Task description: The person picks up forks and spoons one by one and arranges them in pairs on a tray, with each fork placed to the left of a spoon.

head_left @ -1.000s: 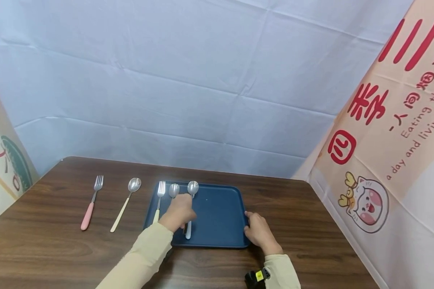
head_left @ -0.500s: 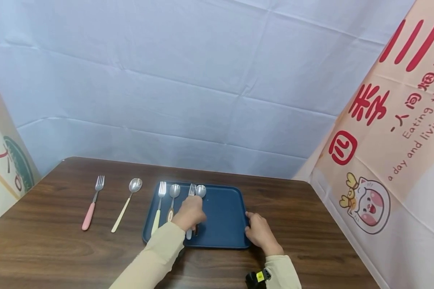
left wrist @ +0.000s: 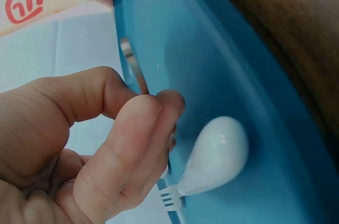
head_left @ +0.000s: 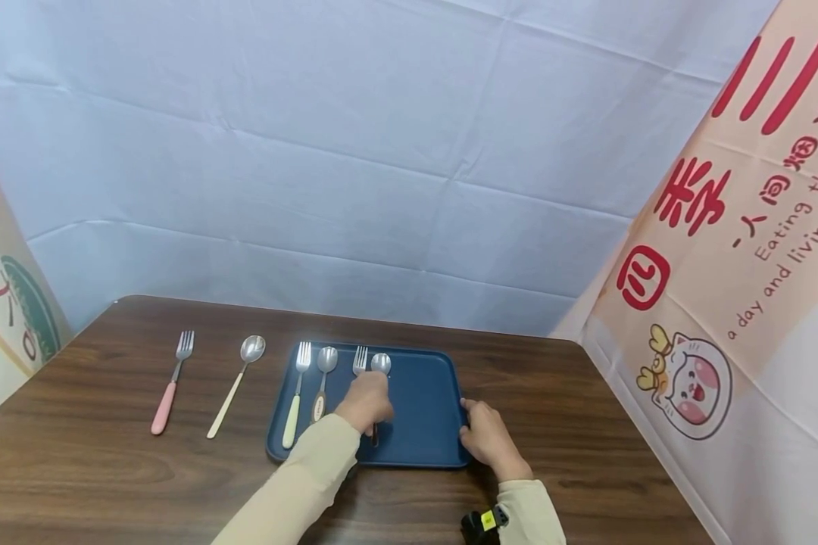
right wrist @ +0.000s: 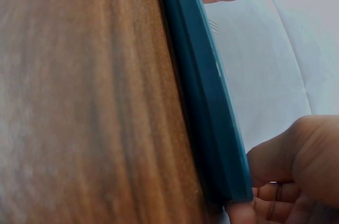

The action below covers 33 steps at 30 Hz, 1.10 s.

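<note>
My left hand [head_left: 368, 403] pinches a dark-handled spoon [head_left: 380, 363] between thumb and fingers, over the blue tray [head_left: 419, 412]. In the left wrist view, the brown handle [left wrist: 136, 70] sticks out past the fingertips. Just left of this spoon lies a fork [head_left: 360, 359]; the hand hides its lower part in the head view. A white rounded handle end [left wrist: 220, 152] shows below the fingers in the left wrist view. My right hand [head_left: 488, 435] grips the tray's right edge, thumb against the rim [right wrist: 241, 166]. Further left on the tray are a green-handled fork [head_left: 291, 420] and a brown-handled spoon [head_left: 319, 401].
On the wooden table [head_left: 95, 454], left of the tray, lie a pink-handled fork [head_left: 166, 405] and a cream-handled spoon [head_left: 225, 405]. A pale cloth [head_left: 313, 189] hangs behind the table, and a printed cloth [head_left: 743, 303] hangs at the right.
My left hand has shifted right with the spoon, which now lies to the right of the fork whose tines have come into view. The right hand keeps its place at the tray edge.
</note>
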{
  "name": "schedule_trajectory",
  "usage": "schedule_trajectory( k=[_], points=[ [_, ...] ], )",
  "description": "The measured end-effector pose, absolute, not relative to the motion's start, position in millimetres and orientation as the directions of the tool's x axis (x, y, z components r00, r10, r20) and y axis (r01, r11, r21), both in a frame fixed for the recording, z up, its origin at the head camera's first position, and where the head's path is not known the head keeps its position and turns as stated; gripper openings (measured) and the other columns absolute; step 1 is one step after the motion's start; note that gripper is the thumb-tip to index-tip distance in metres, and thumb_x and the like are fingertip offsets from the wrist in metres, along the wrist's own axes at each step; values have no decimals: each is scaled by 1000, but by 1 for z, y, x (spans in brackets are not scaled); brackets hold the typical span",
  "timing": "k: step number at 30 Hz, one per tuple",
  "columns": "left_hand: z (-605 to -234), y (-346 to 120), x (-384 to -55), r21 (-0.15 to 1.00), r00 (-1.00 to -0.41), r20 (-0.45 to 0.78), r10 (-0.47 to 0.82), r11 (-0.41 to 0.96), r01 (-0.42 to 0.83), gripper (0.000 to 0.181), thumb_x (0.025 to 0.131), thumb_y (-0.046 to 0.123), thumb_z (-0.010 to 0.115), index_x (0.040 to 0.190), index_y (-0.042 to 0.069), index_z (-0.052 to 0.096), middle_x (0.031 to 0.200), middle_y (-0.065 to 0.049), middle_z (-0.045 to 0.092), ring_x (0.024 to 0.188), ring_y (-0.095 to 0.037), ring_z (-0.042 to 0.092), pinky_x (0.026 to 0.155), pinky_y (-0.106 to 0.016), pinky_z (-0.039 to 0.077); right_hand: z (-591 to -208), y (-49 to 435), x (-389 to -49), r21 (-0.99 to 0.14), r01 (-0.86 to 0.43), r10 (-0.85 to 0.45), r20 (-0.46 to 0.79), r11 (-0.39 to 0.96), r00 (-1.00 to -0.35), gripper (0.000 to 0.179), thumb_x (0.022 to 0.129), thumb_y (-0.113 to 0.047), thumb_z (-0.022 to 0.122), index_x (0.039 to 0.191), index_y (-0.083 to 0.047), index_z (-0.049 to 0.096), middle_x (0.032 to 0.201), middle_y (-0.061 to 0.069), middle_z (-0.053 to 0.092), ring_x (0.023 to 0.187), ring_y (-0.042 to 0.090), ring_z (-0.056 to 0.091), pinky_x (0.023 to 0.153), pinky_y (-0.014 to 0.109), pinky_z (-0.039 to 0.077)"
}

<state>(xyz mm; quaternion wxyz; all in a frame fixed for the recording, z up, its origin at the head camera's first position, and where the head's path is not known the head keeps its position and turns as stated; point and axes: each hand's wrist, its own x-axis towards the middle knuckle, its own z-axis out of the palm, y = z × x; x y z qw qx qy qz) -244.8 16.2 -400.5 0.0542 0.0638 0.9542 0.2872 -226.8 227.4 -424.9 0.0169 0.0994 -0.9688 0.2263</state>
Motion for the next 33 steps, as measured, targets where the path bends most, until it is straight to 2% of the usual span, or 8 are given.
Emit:
schedule_trajectory(
  k=[6,16,26,33],
  points=[
    [-402,21,-246,535,-989,-78,129,842,68,16,73,2,69,65,-2,56,40,-6,48,29,-13,47,34,-24,41,-425,227,-227,-435,-196,-181,77,879,-980,44,78,8,57,121,15,50,118,31,53,110,38,50,85,46,44],
    [-403,25,-246,542,-993,-69,96,839,43,14,75,0,68,83,-8,61,59,-14,50,35,-18,50,34,-29,42,-424,226,-226,-447,-191,-179,69,874,-981,45,78,8,57,122,15,50,120,30,52,112,38,49,85,47,44],
    [-403,27,-247,498,-993,-12,120,862,98,4,77,-1,67,79,-3,64,63,-11,52,50,-20,51,44,-31,43,-423,227,-225,-449,-185,-174,67,874,-983,45,79,8,57,122,15,50,120,30,52,112,37,49,85,46,44],
    [-402,30,-247,490,-995,-24,92,869,69,4,78,1,68,79,-2,65,64,-10,52,53,-21,51,46,-33,44,-422,227,-225,-456,-180,-170,64,872,-983,45,79,9,57,122,16,49,120,30,52,105,31,52,81,43,45]
  ],
)
